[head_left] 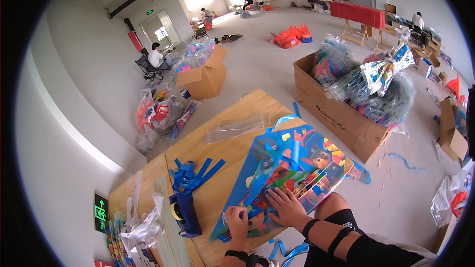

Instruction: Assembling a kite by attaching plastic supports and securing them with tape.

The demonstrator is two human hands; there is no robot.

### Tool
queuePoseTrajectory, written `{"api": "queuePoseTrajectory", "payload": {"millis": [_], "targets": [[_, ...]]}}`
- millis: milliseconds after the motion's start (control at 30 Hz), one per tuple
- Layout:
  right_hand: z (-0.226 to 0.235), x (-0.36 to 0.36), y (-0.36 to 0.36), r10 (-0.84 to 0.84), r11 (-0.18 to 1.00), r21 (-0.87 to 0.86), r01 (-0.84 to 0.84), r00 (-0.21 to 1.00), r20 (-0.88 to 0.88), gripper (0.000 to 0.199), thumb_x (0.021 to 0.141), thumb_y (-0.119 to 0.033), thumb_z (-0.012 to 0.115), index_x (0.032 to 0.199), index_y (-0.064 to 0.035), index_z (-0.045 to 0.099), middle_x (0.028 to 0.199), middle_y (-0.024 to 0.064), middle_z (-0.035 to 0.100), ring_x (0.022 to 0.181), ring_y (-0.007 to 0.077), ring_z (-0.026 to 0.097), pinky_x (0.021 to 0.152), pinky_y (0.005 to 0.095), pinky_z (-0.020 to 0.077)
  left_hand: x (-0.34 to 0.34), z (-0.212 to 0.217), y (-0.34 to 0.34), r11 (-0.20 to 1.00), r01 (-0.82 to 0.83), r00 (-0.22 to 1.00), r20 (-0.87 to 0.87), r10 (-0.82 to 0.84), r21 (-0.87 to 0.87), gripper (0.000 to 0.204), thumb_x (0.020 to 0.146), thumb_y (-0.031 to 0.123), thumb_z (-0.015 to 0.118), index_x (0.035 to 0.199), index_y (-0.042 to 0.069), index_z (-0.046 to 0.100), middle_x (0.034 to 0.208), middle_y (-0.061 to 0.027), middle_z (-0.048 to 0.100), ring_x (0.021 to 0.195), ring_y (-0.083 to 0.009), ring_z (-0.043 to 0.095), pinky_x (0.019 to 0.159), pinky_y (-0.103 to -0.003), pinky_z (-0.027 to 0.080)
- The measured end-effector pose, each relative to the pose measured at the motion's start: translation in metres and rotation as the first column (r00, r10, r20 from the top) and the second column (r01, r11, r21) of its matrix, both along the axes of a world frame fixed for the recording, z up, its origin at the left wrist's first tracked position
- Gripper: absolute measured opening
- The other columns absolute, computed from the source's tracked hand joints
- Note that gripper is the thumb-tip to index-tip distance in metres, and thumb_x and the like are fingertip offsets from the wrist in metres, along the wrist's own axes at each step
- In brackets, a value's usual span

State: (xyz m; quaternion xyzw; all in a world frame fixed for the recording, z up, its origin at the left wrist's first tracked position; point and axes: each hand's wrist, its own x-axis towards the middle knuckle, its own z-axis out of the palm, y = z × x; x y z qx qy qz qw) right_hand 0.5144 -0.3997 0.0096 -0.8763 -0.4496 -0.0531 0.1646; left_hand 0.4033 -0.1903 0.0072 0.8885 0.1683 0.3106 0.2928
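Green exit sign (101, 212), brown boxes (341, 113)

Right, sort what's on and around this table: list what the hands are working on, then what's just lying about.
In hand:
left hand and right hand, both on the colourful cartoon kite

Lying about:
blue ribbon strips
tape dispenser
clear plastic sleeve
cardboard box of packed kites

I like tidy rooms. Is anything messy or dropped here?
Yes. Blue ribbon strips lie on the floor beside the big cardboard box, and more curl under the table edge by the colourful kite.
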Motion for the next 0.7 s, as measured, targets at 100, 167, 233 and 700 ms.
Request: {"api": "queuePoseTrajectory", "payload": {"millis": [100,167,233,700], "targets": [[0.003,-0.001,0.003,0.01,0.999,0.031,-0.01,1.0,0.011,0.072,0.099,-0.054,0.054,0.155,-0.0084,0.048,0.16,0.0108,0.048,0.152,0.0301,0.038,0.127,0.0549,0.0234,-0.008,-0.012,-0.007,0.994,0.08,0.996,0.033,-0.083,0.07,0.013,0.082,0.001,0.078,0.091,0.006,0.069,0.093,-0.0119,0.064,0.094,-0.0364,0.061,0.083,-0.047,0.048],[0.004,0.0,0.002,0.002,0.998,-0.059,-0.004,0.999,-0.032,0.068,0.099,-0.054,0.054,0.146,-0.0057,0.058,0.152,0.0135,0.055,0.147,0.0313,0.044,0.126,0.054,0.0231,-0.012,-0.018,-0.015,0.99,0.091,0.996,0.013,-0.093,0.106,0.014,0.081,0.002,0.078,0.092,0.008,0.07,0.094,-0.0105,0.065,0.095,-0.0361,0.062,0.084,-0.047,0.048],[0.003,-0.001,0.001,0.002,0.998,-0.055,-0.005,0.998,-0.057,0.065,0.1,-0.054,0.053,0.142,-0.005,0.061,0.149,0.0143,0.058,0.145,0.0317,0.045,0.126,0.0535,0.0227,-0.014,-0.021,-0.02,0.985,0.1,0.995,-0.008,-0.1,0.143,0.015,0.081,0.003,0.079,0.093,0.009,0.072,0.094,-0.0091,0.065,0.096,-0.0359,0.062,0.086,-0.047,0.048],[0.004,0.0,0.001,0.005,1.0,-0.018,-0.006,0.998,-0.064,0.059,0.101,-0.053,0.051,0.13,-0.0043,0.069,0.143,0.0146,0.062,0.143,0.0334,0.046,0.126,0.0508,0.0229,-0.021,-0.022,-0.025,0.994,0.05,0.999,-0.003,-0.05,0.1,0.015,0.085,0.006,0.079,0.098,0.012,0.077,0.1,-0.0086,0.066,0.102,-0.0348,0.063,0.091,-0.047,0.048]]}}
